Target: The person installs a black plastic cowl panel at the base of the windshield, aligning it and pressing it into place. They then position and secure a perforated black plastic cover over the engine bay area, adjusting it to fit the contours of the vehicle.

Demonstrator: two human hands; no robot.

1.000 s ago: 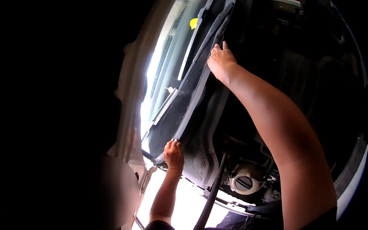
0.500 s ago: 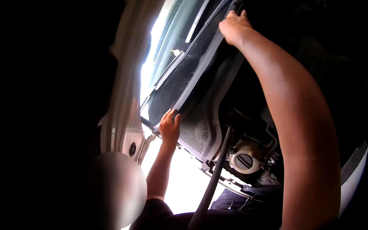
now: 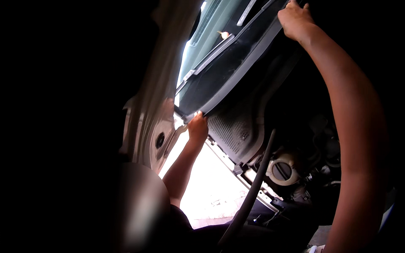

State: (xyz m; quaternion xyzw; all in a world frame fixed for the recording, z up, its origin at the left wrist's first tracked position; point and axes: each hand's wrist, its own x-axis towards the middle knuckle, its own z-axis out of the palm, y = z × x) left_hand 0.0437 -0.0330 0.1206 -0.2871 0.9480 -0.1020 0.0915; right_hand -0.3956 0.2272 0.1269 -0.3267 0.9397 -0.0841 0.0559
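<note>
A long black cowl panel (image 3: 219, 78) with a grey front edge lies along the foot of the windshield (image 3: 206, 38) and bows a little. At its near end, my left hand (image 3: 198, 127) is closed, its fingers curled over the edge. My right arm stretches to the far end, where my right hand (image 3: 296, 20) grips the same edge near the top of the picture. Its fingertips are partly hidden in shadow. Two wiper arms (image 3: 214, 54) lie along the glass side of the panel.
Below the panel is a perforated grey cover (image 3: 230, 133). A round capped reservoir (image 3: 283, 170) sits in the dark engine bay, beside a slanting black rod (image 3: 253, 192). At left stands a light-coloured body panel (image 3: 154, 114); a blurred round shape (image 3: 143, 206) covers the lower left.
The view has shifted, so most things sit farther right. My left fingers, straighter before, are now curled tighter on the panel's edge. The panel looks more bowed.
</note>
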